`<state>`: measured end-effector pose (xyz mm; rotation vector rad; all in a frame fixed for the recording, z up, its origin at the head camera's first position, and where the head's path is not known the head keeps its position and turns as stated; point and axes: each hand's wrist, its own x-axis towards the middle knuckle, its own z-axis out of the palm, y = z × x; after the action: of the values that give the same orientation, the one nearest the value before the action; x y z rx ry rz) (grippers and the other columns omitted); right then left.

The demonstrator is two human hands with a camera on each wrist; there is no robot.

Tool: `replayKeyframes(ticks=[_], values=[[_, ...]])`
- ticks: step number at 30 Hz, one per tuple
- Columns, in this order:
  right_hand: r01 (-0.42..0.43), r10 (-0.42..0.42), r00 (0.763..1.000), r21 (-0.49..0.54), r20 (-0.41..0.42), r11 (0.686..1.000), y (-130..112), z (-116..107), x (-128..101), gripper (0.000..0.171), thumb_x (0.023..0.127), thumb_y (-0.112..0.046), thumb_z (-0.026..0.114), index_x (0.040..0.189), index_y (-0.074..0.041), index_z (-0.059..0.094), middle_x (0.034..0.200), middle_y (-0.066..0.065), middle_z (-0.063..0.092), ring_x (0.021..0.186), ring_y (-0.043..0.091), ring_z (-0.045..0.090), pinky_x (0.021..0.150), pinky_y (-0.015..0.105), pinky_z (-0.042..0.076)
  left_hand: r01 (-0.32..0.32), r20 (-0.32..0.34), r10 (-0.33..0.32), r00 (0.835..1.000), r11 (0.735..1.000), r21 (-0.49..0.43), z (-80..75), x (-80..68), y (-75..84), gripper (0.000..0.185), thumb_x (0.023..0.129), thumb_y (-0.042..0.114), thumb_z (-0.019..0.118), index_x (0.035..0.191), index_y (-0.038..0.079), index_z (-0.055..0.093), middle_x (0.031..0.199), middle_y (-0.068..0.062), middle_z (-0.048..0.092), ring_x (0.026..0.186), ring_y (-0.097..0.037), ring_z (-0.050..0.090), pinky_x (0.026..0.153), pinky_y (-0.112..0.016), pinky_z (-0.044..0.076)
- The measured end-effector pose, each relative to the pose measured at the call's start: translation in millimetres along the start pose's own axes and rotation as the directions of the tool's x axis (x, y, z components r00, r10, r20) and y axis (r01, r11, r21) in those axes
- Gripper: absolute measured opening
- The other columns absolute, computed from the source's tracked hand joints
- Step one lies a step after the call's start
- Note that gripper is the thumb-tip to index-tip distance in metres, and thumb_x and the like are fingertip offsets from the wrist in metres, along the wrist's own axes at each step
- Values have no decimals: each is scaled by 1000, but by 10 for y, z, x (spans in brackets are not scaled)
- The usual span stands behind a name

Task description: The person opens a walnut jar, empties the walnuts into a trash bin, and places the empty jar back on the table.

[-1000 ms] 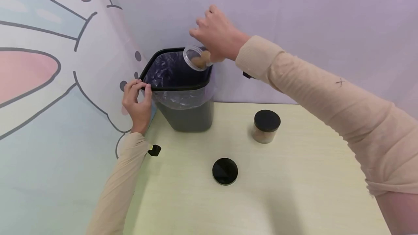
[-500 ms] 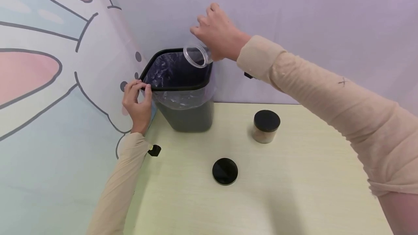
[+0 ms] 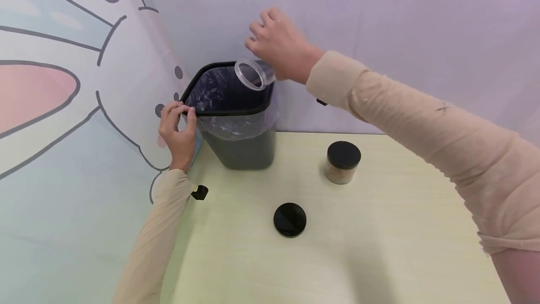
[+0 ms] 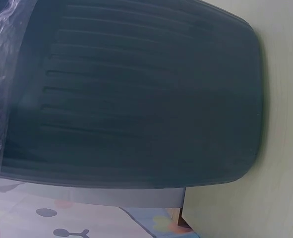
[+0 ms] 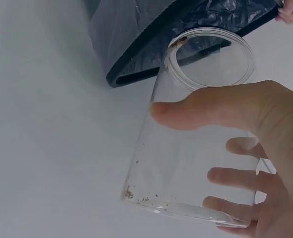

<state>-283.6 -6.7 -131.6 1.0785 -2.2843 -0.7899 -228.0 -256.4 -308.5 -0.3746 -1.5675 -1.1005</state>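
My right hand (image 3: 280, 43) grips a clear jar (image 5: 181, 158), thumb on one side and fingers round the other. The jar is tipped, its open mouth over the dark grey trash bin (image 3: 240, 151). In the right wrist view a few brown crumbs cling near the jar's base and a brown bit sits at its rim. A clear bag (image 3: 236, 128) lines the bin and hangs over its black rim. With thumb and fingers, my left hand (image 3: 178, 135) pinches the bin's near left corner. The left wrist view shows mostly the bin's ribbed side (image 4: 146, 99).
A black lid (image 3: 289, 220) lies on the pale table (image 3: 236, 257). Behind it to the right stands a second jar (image 3: 342, 163), closed with a black lid, light brown contents inside. Walls rise behind the bin and at its left, the left one printed with a cartoon (image 3: 126, 83).
A second ago brown contents showed inside the tipped jar; half a second ago they had gone from it. The right hand has since dipped slightly. My left hand keeps its place on the rim.
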Motion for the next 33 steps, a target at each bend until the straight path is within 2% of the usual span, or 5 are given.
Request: replayKeyframes(ticks=[8, 15, 23, 28, 33], values=[[23, -40, 991, -127, -131, 992, -91, 98, 12, 43, 76, -8, 64, 117, -2, 52, 115, 21, 52, 103, 39, 46, 91, 46, 35, 7, 14, -7, 1000, 1000, -14, 0, 19, -29, 9, 81, -7, 63, 81, -17, 62, 96, -36, 55, 96, -43, 52, 91, -35, 48], [55, -89, 975, -165, -204, 985, -166, 221, 21, 50, 75, -8, 66, 123, -2, 53, 124, 25, 50, 113, 45, 44, 100, 51, 30, 6, 30, -5, 1000, 999, -32, 0, 22, -56, 9, 81, -9, 63, 82, -18, 63, 94, -38, 54, 97, -40, 53, 91, -35, 48], [4, -14, 987, -60, -161, 998, -99, 227, 20, 63, 70, -12, 71, 127, -1, 47, 122, 24, 48, 110, 42, 42, 96, 48, 31, -4, 33, 6, 999, 999, -42, 24, 34, -101, 8, 81, -10, 62, 82, -18, 62, 96, -38, 54, 96, -47, 51, 92, -36, 48], [-43, 46, 989, 24, -140, 999, -55, 191, 16, 64, 72, -16, 72, 128, -1, 44, 123, 24, 46, 104, 41, 42, 97, 49, 31, -9, 4, 9, 1000, 1000, -10, -11, 13, -118, 7, 81, -10, 63, 80, -17, 62, 94, -36, 55, 95, -39, 54, 89, -32, 49], [-64, 65, 984, 14, -164, 998, -40, 160, 27, 62, 74, -14, 71, 128, -1, 44, 124, 24, 45, 105, 42, 42, 97, 49, 31, -15, -11, 15, 1000, 1000, -13, -19, 6, -140, 8, 80, -10, 63, 80, -18, 62, 92, -37, 55, 95, -34, 54, 87, -31, 49]])
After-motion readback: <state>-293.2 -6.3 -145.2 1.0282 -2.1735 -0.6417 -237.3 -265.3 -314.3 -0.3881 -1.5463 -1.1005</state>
